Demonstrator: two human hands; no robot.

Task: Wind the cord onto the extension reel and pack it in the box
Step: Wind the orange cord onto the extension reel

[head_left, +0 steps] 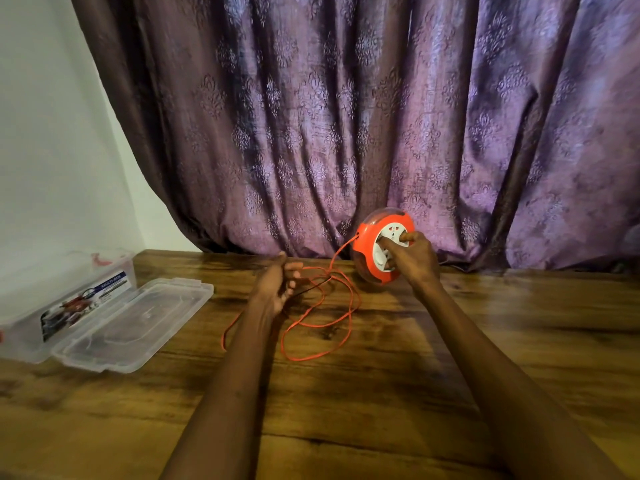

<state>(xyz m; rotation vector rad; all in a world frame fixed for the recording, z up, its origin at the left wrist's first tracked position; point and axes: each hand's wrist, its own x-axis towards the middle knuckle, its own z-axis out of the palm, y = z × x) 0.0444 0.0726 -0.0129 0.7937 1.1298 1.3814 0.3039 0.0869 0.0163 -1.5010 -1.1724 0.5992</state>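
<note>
**Reel held up at the far edge, cord loose on the table**

Two bare forearms reach from the near edge across a dark wooden table (381,393). Loops of orange cord (313,327) lie slack on the wood between them, one strand trailing off toward the near left. The left hand (277,284) hovers just above the table, fingers loosely curled with the cord running through them; whether it actually pinches the cord cannot be told. To its right and a little farther, the right hand (410,259) grips the white socket face of the orange extension reel (379,247), holding it tilted on edge, with cord leading from the reel's left side. At the far left stands a clear plastic box (65,299), its lid (135,323) lying open beside it. A purple patterned curtain (346,116) hangs behind the table.
</note>
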